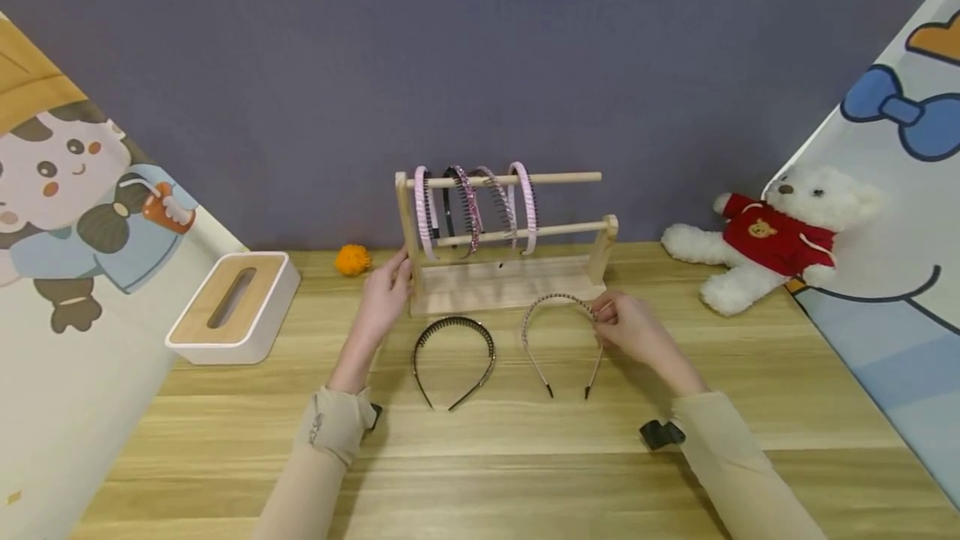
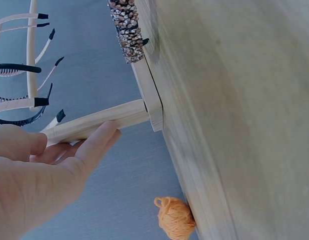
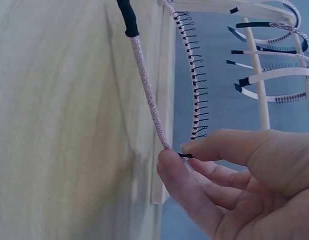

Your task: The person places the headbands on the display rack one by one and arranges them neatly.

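Note:
A wooden headband stand (image 1: 510, 282) bears several headbands on its two rods. My left hand (image 1: 387, 290) grips the stand's left post (image 2: 99, 120), thumb on one side and fingers on the other. Between thumb and fingertips, my right hand (image 1: 637, 327) pinches one side of a thin pink headband (image 3: 150, 100) with small comb teeth and black tips. This headband is held in front of the stand's right half, arch away from me. A black toothed headband (image 1: 491, 357) lies on the table between the hands, its open ends toward me.
An orange yarn ball (image 1: 352, 260) sits just left of the stand. Farther left is a white tissue box (image 1: 255, 344) with a wooden lid. At the right, a white teddy bear (image 1: 780, 232) in a red top leans by the wall. A dark partition (image 1: 480, 48) stands behind.

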